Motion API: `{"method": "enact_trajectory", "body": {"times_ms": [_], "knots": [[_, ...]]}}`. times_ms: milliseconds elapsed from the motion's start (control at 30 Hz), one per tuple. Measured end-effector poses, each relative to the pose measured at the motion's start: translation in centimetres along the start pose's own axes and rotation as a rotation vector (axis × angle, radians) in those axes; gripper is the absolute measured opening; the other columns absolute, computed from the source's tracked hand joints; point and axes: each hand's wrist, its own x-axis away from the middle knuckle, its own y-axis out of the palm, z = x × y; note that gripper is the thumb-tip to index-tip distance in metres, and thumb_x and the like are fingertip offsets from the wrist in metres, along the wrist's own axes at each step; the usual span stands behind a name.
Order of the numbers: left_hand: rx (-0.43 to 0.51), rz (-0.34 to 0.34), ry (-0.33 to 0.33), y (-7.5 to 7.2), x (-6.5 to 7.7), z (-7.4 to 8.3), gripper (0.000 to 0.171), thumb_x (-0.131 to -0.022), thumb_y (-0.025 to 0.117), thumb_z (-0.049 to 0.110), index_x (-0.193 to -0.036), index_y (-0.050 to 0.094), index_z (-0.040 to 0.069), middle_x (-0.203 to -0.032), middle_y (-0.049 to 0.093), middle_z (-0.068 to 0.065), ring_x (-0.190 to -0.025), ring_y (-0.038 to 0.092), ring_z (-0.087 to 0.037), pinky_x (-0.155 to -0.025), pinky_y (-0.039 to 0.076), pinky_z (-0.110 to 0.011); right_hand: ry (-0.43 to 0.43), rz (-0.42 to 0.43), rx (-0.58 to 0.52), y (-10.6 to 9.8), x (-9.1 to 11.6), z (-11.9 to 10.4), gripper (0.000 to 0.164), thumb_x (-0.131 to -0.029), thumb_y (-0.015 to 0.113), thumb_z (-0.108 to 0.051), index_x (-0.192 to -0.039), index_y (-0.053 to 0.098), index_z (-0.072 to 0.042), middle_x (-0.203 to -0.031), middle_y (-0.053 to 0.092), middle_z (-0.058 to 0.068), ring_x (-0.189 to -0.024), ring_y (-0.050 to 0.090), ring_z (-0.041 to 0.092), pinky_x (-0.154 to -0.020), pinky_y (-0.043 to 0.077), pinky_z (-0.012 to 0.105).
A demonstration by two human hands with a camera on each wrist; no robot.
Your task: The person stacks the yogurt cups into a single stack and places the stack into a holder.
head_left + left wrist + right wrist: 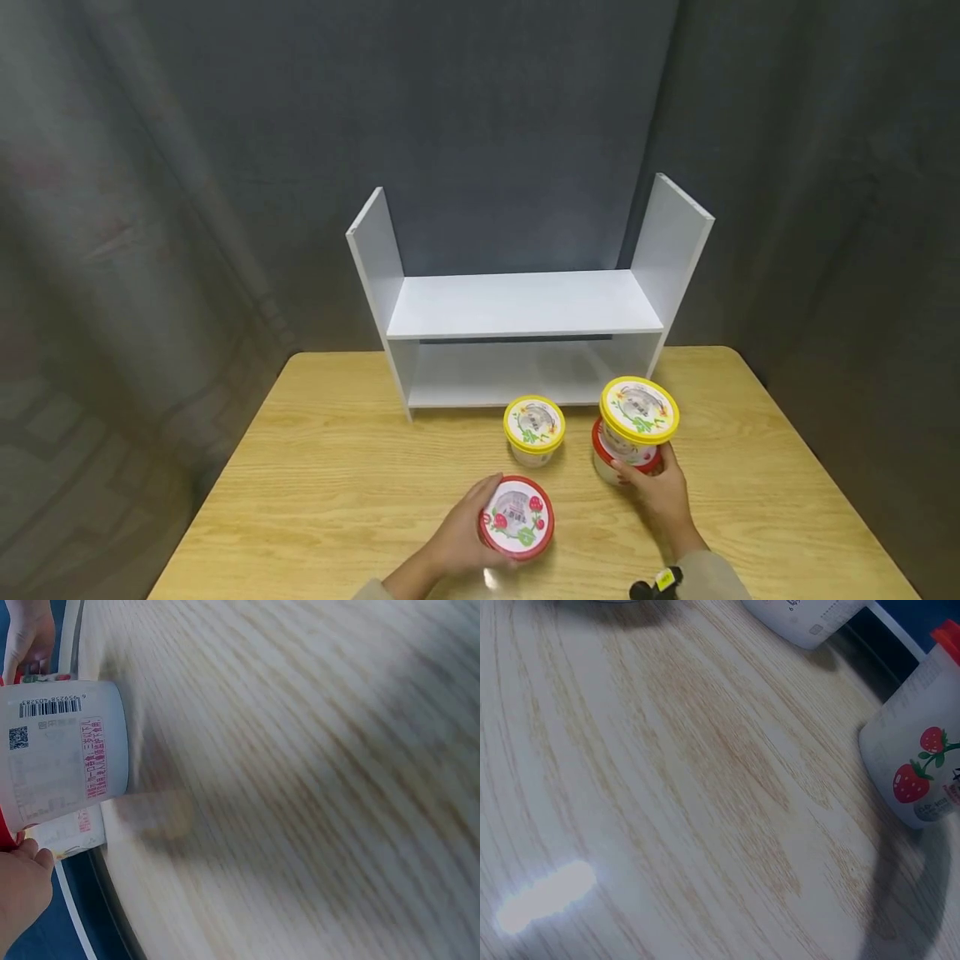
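Note:
My left hand [463, 533] grips a paper tub with a red lid [517, 517] near the table's front. Its white side with a barcode [64, 750] shows in the left wrist view. On the right, my right hand [663, 496] holds another red-lidded tub [606, 468] around its lid. A yellow-lidded tub [640, 408] sits on top of that one. Strawberries decorate the lower tub's side [915, 761] in the right wrist view; the hand is out of that view. Between the two hands, farther back, stands a second yellow-lidded tub [534, 427].
A white two-tier shelf [525, 304] with tall side panels stands at the back of the wooden table [322, 467]. Dark grey curtains [510, 125] hang behind and at both sides. The yellow-lidded tubs are close in front of the lower shelf.

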Motion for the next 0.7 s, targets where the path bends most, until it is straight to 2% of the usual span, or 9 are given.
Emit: {"method": "enact_trajectory", "body": {"times_ms": [167, 333, 567, 633, 700], "knots": [[0.020, 0.040, 0.010, -0.2, 0.1, 0.3, 0.103, -0.051, 0.081, 0.034, -0.135, 0.028, 0.008, -0.133, 0.033, -0.008, -0.118, 0.033, -0.029, -0.094, 0.030, -0.047, -0.010, -0.006, 0.010, 0.1, 0.0, -0.1, 0.074, -0.068, 0.073, -0.010, -0.129, 0.031, -0.016, -0.113, 0.040, 0.007, -0.093, 0.049, 0.009, -0.064, 0.051, 0.026], [0.037, 0.065, 0.038, -0.4, -0.2, 1.1, 0.102, -0.051, 0.081, 0.036, -0.133, 0.030, 0.006, -0.131, 0.035, -0.010, -0.118, 0.034, -0.029, -0.094, 0.030, -0.047, 0.015, 0.006, 0.033, 0.1, 0.1, -0.3, 0.074, -0.068, 0.073, -0.013, -0.129, 0.031, -0.017, -0.115, 0.040, 0.006, -0.096, 0.046, 0.010, -0.066, 0.050, 0.023], [0.043, 0.096, 0.077, -1.4, -1.2, 2.0, 0.101, -0.051, 0.082, 0.035, -0.133, 0.031, 0.008, -0.131, 0.037, -0.007, -0.117, 0.035, -0.026, -0.094, 0.029, -0.049, 0.013, 0.001, 0.013, 0.1, 0.0, -0.1, 0.076, -0.068, 0.073, -0.012, -0.130, 0.030, -0.017, -0.116, 0.040, 0.007, -0.096, 0.046, 0.011, -0.065, 0.050, 0.024], [0.049, 0.101, 0.094, -1.7, -1.5, 2.6, 0.100, -0.051, 0.082, 0.035, -0.133, 0.031, 0.008, -0.131, 0.037, -0.006, -0.117, 0.035, -0.025, -0.093, 0.029, -0.049, 0.015, 0.000, -0.001, 0.1, 0.0, 0.0, 0.077, -0.068, 0.073, -0.011, -0.131, 0.029, -0.017, -0.116, 0.040, 0.007, -0.097, 0.046, 0.011, -0.066, 0.050, 0.025], [0.062, 0.100, 0.102, -2.4, -1.7, 4.1, 0.099, -0.051, 0.082, 0.030, -0.133, 0.032, 0.006, -0.131, 0.037, -0.008, -0.117, 0.036, -0.026, -0.093, 0.030, -0.048, 0.021, 0.004, 0.010, 0.0, 0.0, 0.0, 0.078, -0.067, 0.074, -0.013, -0.131, 0.029, -0.018, -0.117, 0.039, 0.007, -0.098, 0.045, 0.011, -0.067, 0.050, 0.023]]}}
